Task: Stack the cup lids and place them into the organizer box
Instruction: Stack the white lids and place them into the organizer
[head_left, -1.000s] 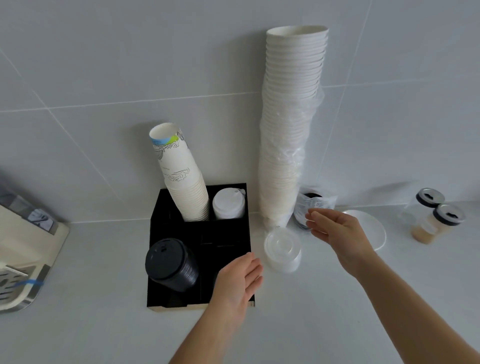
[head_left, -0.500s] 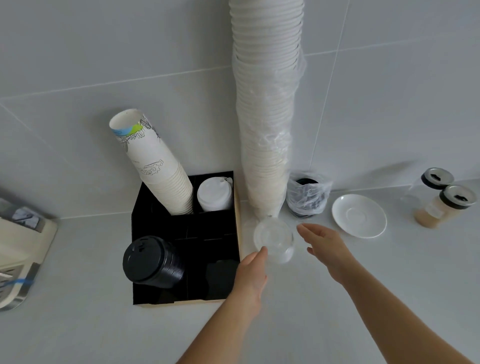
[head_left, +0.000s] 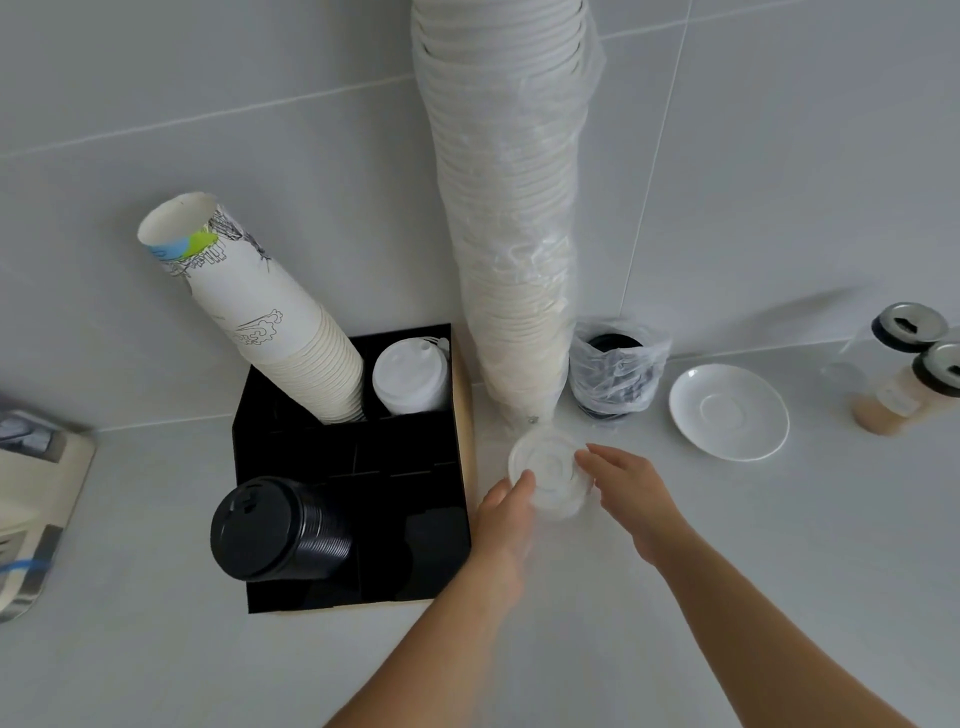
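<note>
Resting on the pale counter just to the right of the black organizer box, a short stack of clear cup lids is flanked by both hands. The left hand is placed against the stack's near-left edge, fingers extended and lightly spread, with the fingertips touching the lid rim. The right hand is set at the stack's right side, fingers likewise extended, the tips meeting the rim. Neither hand is curled fully around the stack; whether the lids are actually pinched between them cannot be told, since the clear plastic is blurred against the counter.

Inside the organizer box, a leaning stack of printed paper cups is held in the rear-left compartment, a stack of white lids in the rear-right one, and a tilted stack of black lids in the front-left one. The front-right compartment is seen as dark, and its contents are unclear.

A tall column of white paper cups, partly sleeved in clear film, is stood against the tiled wall just behind the clear lids. Beside it, black lids wrapped in a plastic bag are seen, then a white saucer, and two jars at the far right edge.
</note>
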